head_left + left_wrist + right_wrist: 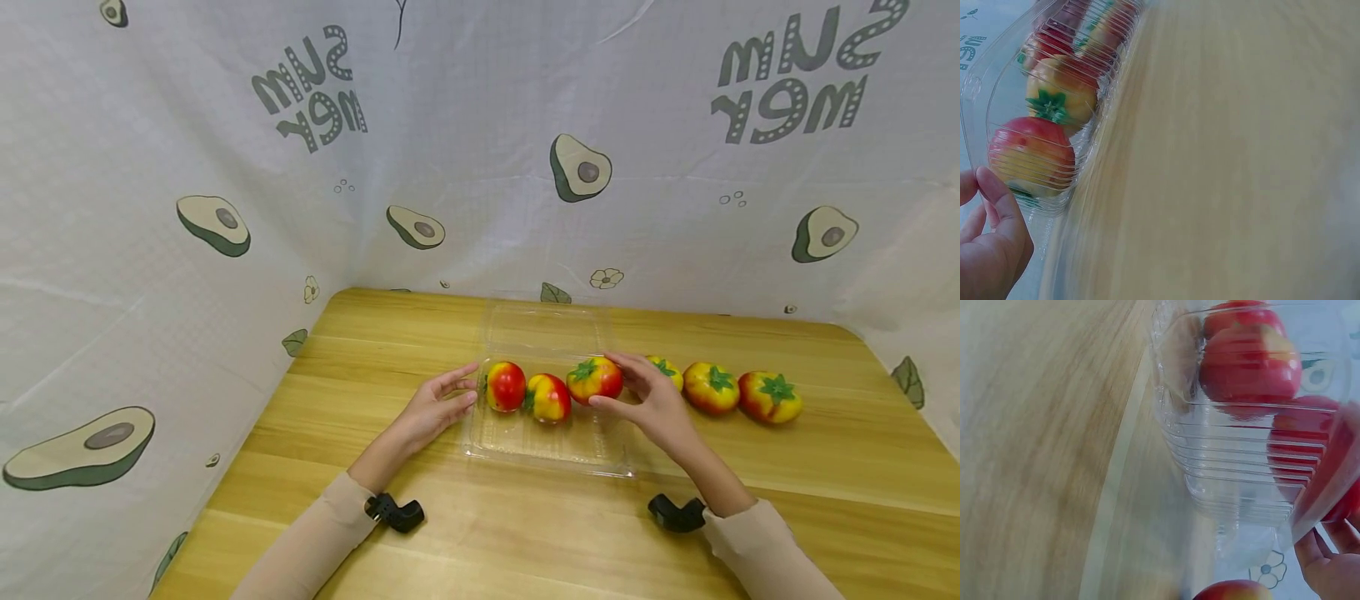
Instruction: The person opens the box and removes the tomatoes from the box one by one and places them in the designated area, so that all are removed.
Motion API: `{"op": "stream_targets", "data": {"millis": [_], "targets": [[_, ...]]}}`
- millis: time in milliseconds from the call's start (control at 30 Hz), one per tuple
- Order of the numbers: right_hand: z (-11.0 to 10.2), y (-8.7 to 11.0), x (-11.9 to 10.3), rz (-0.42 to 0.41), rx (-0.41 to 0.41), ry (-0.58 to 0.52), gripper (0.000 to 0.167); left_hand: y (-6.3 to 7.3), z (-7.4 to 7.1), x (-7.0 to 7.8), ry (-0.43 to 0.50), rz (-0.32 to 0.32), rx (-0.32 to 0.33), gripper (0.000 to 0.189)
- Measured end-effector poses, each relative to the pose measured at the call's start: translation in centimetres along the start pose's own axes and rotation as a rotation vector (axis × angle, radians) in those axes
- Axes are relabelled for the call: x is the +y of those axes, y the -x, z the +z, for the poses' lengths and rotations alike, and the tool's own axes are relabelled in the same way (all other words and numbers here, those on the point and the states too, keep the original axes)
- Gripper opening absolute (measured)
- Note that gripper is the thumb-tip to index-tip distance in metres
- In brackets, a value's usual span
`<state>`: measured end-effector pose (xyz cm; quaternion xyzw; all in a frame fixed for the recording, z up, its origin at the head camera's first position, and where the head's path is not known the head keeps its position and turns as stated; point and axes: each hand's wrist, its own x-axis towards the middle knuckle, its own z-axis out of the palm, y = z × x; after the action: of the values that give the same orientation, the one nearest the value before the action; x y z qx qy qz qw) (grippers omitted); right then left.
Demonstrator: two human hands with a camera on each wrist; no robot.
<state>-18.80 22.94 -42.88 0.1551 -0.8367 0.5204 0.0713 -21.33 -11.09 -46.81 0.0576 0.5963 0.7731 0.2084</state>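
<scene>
A clear plastic clamshell box lies on the table with its lid folded back. Inside it are a red persimmon at the left and a yellow-and-red persimmon beside it, both with green leaf caps. My left hand pinches the box's left rim between thumb and finger, plain in the left wrist view. Over the right part of the box, my right hand grips a third persimmon between thumb and fingers. In the right wrist view, the box wall partly covers this persimmon.
Right of the box, several more persimmons stand in a row: one partly behind my right hand, a middle persimmon and an outer persimmon. A white cloth printed with avocados hangs behind the wooden table.
</scene>
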Motion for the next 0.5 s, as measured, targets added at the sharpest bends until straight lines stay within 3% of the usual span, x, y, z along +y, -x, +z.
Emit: {"op": "stream_targets", "data": {"millis": [500], "targets": [[-1.03, 0.90, -0.63, 0.086, 0.022, -0.016, 0.064, 0.16, 0.17, 0.20, -0.013, -0.011, 0.010, 0.056]]}}
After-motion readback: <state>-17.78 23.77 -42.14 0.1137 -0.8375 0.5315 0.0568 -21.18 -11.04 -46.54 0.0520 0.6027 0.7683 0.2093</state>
